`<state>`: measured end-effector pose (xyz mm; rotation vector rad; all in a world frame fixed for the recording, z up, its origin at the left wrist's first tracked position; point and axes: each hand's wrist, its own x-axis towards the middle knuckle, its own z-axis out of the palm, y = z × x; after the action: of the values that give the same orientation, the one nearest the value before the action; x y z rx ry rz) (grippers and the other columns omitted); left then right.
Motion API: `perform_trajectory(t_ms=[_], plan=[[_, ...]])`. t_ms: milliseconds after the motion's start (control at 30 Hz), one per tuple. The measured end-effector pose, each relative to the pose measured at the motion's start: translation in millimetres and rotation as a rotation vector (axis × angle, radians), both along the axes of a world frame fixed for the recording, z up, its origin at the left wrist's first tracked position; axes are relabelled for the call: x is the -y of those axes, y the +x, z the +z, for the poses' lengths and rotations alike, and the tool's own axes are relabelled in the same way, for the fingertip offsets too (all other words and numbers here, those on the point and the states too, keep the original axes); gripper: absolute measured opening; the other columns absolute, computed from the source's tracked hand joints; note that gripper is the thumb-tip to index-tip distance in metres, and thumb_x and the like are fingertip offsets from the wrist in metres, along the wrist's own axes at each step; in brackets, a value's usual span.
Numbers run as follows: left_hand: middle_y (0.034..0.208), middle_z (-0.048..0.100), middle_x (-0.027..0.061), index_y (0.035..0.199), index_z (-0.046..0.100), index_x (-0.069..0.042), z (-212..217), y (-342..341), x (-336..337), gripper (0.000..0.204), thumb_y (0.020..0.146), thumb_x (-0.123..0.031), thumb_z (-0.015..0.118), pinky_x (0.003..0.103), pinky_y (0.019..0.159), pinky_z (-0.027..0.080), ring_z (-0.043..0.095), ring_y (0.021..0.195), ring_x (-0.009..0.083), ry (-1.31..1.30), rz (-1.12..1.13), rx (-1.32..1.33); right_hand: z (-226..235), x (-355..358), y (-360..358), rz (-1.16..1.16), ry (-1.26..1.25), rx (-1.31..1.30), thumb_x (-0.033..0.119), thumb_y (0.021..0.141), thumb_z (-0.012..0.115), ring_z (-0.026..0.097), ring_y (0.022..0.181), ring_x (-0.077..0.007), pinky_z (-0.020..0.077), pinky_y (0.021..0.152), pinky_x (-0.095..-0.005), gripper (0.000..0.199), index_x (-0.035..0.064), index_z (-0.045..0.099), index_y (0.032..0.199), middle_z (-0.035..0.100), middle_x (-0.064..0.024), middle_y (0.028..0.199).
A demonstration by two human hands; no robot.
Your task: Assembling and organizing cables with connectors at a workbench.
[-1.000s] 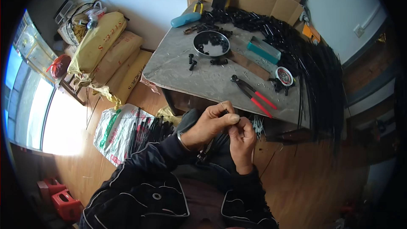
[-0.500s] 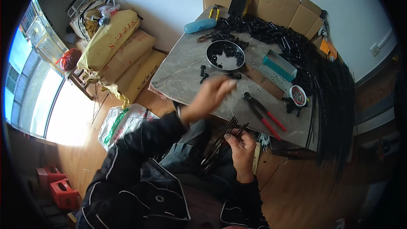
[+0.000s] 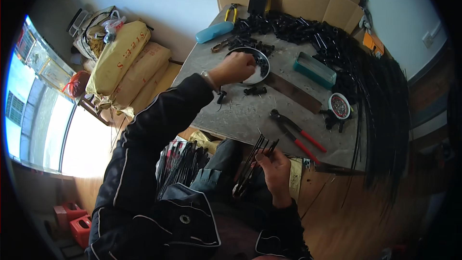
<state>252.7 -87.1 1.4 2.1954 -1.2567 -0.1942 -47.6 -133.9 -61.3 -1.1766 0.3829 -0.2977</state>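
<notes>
My left hand is over the round metal bowl, its fingers curled down into it. Small black parts lie in the bowl beside a pale bare patch. Whatever those fingertips grip is hidden. Lower down, at the table's front edge, my right hand is closed around several thin black rods, which slant up toward the table. On the table past that hand lie pincers with red handles. Short black cylindrical pieces rest just in front of the bowl.
Black parts are heaped along the back of the grey table. Long black rods hang over its right side. A teal tray, a flat brown bar and a small round dish lie nearby. More rods stand left of my legs.
My left hand has moved up and left from above the table's front to the bowl. My right hand stays low with the rods. The view has shifted slightly.
</notes>
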Motion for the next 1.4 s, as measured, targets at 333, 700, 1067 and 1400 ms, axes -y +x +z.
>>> perform_trajectory(t_ms=[333,700,1067,1400], plan=[[0.102,0.066,0.0082,0.114,0.062,0.002,33,-142,-42,0.028,0.093,-0.014,0.052,0.025,0.080,0.050,0.062,0.092,0.0130,-0.192,-0.191,-1.347,1,7,0,-0.029,0.023,0.008,0.012,0.088,0.068,0.057,0.069,-0.0072,0.0448,0.064,-0.0223,0.014,-0.0010,0.065,0.092,0.064,-0.0017,0.078],[0.094,0.068,0.0058,0.113,0.064,0.002,38,-166,-70,0.027,0.094,-0.016,0.055,0.021,0.071,0.052,0.064,0.079,0.0081,-0.220,-0.060,-1.178,5,-8,-15,0.044,-0.065,0.041,0.015,0.089,0.068,0.061,0.071,-0.0111,0.0510,0.066,-0.0256,0.018,-0.0009,0.064,0.096,0.065,-0.0050,0.085],[0.092,0.065,0.0055,0.109,0.064,0.002,29,-169,-81,0.026,0.089,-0.013,0.057,0.025,0.073,0.049,0.059,0.078,0.0111,-0.344,-0.097,-1.511,11,-15,-20,0.054,-0.064,0.072,0.013,0.089,0.067,0.062,0.074,-0.0113,0.0511,0.067,-0.0254,0.015,-0.0009,0.065,0.096,0.067,-0.0056,0.087],[0.094,0.064,0.0067,0.109,0.062,0.001,13,-165,-84,0.027,0.089,-0.015,0.055,0.033,0.081,0.048,0.060,0.084,0.0163,-0.407,-0.149,-1.678,10,-15,-16,0.067,-0.090,0.069,0.014,0.089,0.067,0.062,0.075,-0.0119,0.0519,0.066,-0.0258,0.017,-0.0009,0.065,0.097,0.067,-0.0058,0.087]])
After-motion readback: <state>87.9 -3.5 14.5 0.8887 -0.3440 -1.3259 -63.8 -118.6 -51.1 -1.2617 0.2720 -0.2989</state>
